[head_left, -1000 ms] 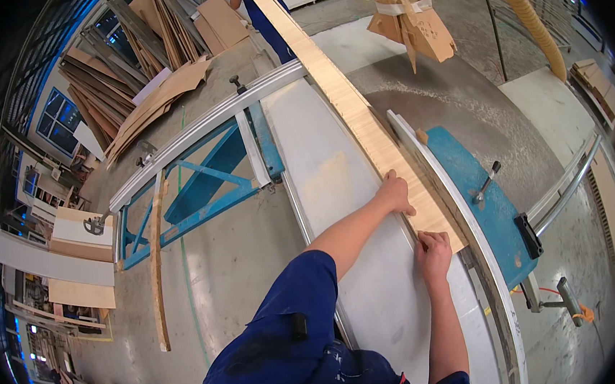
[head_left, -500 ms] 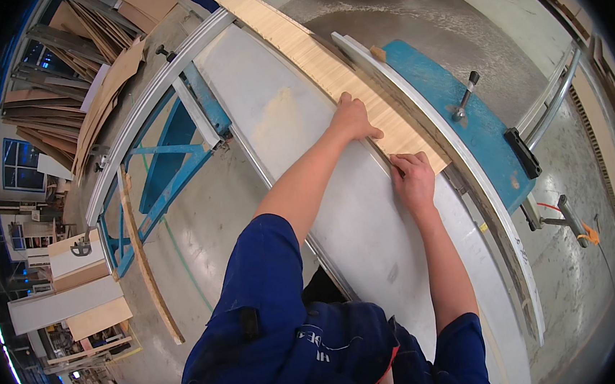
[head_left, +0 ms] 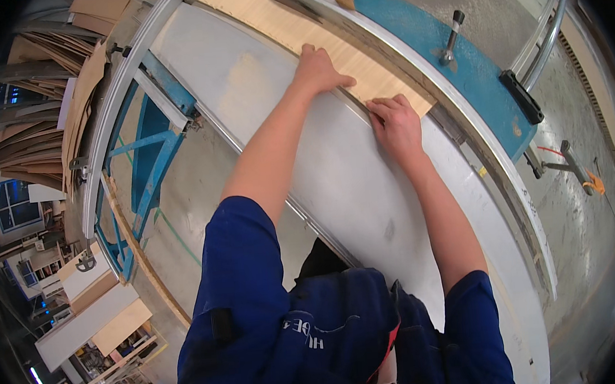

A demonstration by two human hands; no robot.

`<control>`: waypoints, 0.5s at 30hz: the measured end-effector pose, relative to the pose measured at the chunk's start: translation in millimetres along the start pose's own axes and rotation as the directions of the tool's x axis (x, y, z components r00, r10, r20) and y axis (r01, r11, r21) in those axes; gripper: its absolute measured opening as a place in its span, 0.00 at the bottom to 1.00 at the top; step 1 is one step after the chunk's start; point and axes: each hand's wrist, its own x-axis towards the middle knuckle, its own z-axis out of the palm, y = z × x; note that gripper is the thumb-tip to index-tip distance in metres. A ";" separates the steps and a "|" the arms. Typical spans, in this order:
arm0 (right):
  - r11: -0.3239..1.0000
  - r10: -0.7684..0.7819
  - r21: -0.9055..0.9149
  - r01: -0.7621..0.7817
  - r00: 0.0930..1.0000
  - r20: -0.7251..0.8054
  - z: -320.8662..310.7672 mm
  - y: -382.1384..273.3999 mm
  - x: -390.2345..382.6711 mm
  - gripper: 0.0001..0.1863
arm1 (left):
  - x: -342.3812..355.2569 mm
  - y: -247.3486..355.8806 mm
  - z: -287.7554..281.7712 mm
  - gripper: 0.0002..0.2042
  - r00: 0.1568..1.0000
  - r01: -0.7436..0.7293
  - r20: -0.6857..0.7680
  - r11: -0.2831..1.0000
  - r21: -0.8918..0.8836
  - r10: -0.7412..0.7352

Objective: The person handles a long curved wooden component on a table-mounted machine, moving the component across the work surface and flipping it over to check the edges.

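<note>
A long board of light wood (head_left: 362,63) lies on the grey metal machine table (head_left: 349,167), with its far long edge along a pale metal rail (head_left: 497,165). My left hand (head_left: 318,70) grips the board's near edge, fingers over the edge and thumb stretched out towards the right. Close to the board's right end, my right hand (head_left: 397,127) holds the same edge with its fingers bent and pressed together. A short gap separates the two hands. The undersides of the fingers are hidden.
Beyond the rail sits a blue machine plate (head_left: 417,28) with an upright lever (head_left: 452,36) and a black handle (head_left: 521,96). A blue support frame (head_left: 149,150) stands on the left, a wooden strip (head_left: 135,245) beside it. Stacked sheets (head_left: 46,86) lean at the far left.
The view has shifted, so board, table and hands appear higher and further left in the picture. Both hands keep their places on the board's near edge.
</note>
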 end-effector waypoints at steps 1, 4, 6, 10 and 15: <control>1.000 0.005 -0.001 -0.005 1.000 0.002 1.8 0.3 1.0 0.09 | 1.2 -2.1 -1.1 0.43 1.000 0.005 0.005 1.000 -0.001 -0.005; 1.000 0.011 -0.009 -0.011 1.000 0.003 8.7 1.1 1.6 0.09 | 0.2 -6.3 0.7 0.43 1.000 0.016 0.017 1.000 -0.016 -0.015; 1.000 0.014 -0.019 -0.014 1.000 0.005 11.3 1.5 -0.2 0.09 | -0.2 -8.4 1.1 0.43 1.000 0.011 0.001 1.000 -0.024 -0.011; 0.999 0.016 -0.032 -0.016 1.000 0.004 14.6 -0.1 0.3 0.09 | -2.9 -10.0 2.1 0.42 1.000 0.003 -0.020 1.000 -0.017 -0.003; 0.999 0.007 -0.035 -0.007 1.000 -0.002 16.8 -1.5 3.7 0.09 | 0.0 -14.0 3.0 0.42 0.999 0.028 -0.014 0.999 -0.022 -0.028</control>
